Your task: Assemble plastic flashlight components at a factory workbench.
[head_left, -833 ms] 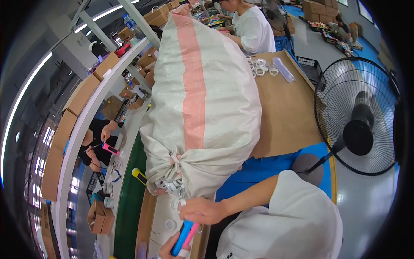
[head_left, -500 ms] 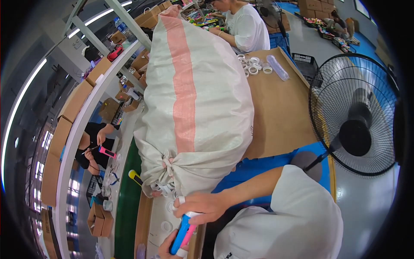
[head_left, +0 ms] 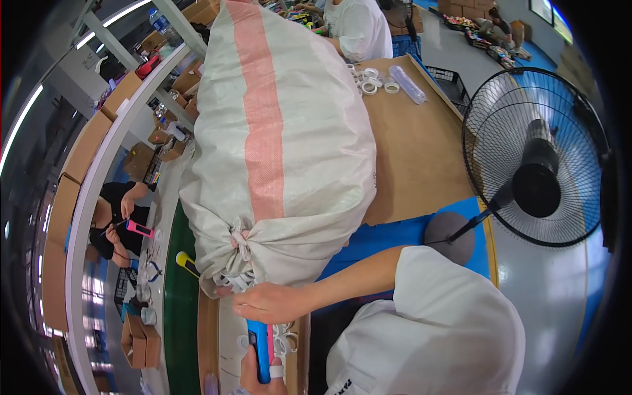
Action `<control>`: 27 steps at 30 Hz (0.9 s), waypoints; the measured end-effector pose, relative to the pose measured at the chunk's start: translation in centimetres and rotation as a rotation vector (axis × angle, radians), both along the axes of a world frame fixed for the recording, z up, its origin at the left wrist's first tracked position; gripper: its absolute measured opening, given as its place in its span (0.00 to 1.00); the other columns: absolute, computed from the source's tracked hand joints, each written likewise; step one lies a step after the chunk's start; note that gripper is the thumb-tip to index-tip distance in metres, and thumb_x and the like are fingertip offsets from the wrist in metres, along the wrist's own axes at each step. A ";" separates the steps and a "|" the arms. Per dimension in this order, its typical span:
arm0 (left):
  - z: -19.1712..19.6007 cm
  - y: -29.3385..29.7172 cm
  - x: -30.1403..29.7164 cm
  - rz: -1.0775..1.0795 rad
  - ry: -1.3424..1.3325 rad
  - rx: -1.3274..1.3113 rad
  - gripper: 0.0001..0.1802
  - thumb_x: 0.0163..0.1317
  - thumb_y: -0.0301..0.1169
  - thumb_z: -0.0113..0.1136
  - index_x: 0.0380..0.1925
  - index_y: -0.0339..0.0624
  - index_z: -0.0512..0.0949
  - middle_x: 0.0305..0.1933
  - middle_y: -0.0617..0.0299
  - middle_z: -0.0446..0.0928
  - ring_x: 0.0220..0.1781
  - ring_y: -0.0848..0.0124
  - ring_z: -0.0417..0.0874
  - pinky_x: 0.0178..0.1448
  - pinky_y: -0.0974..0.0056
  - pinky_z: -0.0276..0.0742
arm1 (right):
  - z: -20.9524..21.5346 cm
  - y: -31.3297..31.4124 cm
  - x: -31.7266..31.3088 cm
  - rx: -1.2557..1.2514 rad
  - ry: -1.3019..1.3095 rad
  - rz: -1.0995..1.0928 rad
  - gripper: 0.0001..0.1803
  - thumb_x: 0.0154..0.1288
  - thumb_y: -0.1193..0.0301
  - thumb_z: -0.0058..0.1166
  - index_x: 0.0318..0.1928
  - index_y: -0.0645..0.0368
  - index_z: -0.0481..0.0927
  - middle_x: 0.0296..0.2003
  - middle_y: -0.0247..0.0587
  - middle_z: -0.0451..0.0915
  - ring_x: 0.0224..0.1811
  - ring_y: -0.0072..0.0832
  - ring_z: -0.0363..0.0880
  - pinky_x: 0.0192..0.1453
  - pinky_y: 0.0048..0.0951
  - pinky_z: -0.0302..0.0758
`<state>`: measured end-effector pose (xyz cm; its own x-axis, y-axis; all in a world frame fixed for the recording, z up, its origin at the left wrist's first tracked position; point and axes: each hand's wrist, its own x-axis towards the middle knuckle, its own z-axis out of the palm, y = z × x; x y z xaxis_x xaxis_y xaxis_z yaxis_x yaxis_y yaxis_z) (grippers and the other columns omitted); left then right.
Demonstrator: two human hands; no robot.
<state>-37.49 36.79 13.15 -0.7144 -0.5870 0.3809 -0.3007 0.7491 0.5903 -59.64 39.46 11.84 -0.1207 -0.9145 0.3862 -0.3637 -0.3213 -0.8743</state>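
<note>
A blue plastic casing, long and handle-shaped (head_left: 261,355), and a pink one (head_left: 270,336) lie side by side, upright between my hands. My left hand (head_left: 255,382) is closed round their lower end. A white band (head_left: 276,371) shows at its fingers. Over the top end sits my right hand (head_left: 273,301), fingers curled down; whatever is under them is hidden. Below and around is a shallow cardboard tray (head_left: 208,342) holding loose white rings (head_left: 284,342). More white rings (head_left: 236,280) lie at the tied neck of a large white woven sack (head_left: 316,158) with a pink stripe.
A black floor fan (head_left: 536,158) stands at the right. Beyond the sack, a cardboard sheet (head_left: 415,151) bears white rings and a clear plastic sleeve (head_left: 407,84). A yellow-and-black casing (head_left: 187,263) lies on the green belt (head_left: 181,316). Co-workers are at the left and far side.
My right hand has moved from beside the casings to over their top end, and its white ring is no longer visible. The casings stand more upright. The whole view has shifted slightly.
</note>
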 end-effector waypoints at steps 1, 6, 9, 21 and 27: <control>1.9 0.3 -0.1 0.006 -0.035 0.312 0.24 0.56 0.30 0.64 0.53 0.32 0.76 0.50 0.52 0.78 0.46 0.64 0.80 0.50 0.61 0.75 | -0.2 0.5 0.1 0.010 -0.005 0.003 0.15 0.72 0.63 0.40 0.34 0.62 0.68 0.28 0.50 0.73 0.31 0.50 0.73 0.34 0.44 0.69; 0.4 -2.3 3.1 -0.241 0.277 1.418 0.34 0.53 0.33 0.68 0.59 0.32 0.69 0.43 0.46 0.79 0.39 0.65 0.78 0.39 0.67 0.71 | 2.4 3.3 1.7 -0.688 0.216 0.100 0.08 0.67 0.70 0.45 0.37 0.64 0.73 0.35 0.46 0.74 0.35 0.43 0.76 0.36 0.41 0.71; -0.1 -1.5 2.3 0.083 0.238 0.804 0.33 0.50 0.32 0.70 0.56 0.29 0.70 0.37 0.46 0.80 0.23 0.69 0.78 0.23 0.70 0.71 | 1.1 -0.3 1.2 -0.280 0.216 0.044 0.12 0.66 0.66 0.45 0.37 0.63 0.76 0.27 0.49 0.69 0.37 0.41 0.74 0.40 0.38 0.71; -3.4 0.9 1.5 0.094 0.711 1.160 0.35 0.60 0.39 0.65 0.62 0.36 0.64 0.45 0.55 0.75 0.32 0.72 0.77 0.30 0.69 0.73 | 0.7 -4.0 2.0 0.169 -0.867 0.563 0.30 0.72 0.49 0.42 0.60 0.62 0.67 0.54 0.47 0.74 0.58 0.34 0.74 0.63 0.38 0.70; -4.6 3.0 2.4 -0.181 0.827 1.711 0.37 0.63 0.55 0.54 0.61 0.38 0.64 0.50 0.48 0.76 0.40 0.65 0.79 0.39 0.64 0.76 | -0.1 -3.7 5.4 0.129 -1.081 0.618 0.21 0.69 0.58 0.52 0.53 0.59 0.70 0.47 0.47 0.76 0.53 0.34 0.77 0.57 0.35 0.76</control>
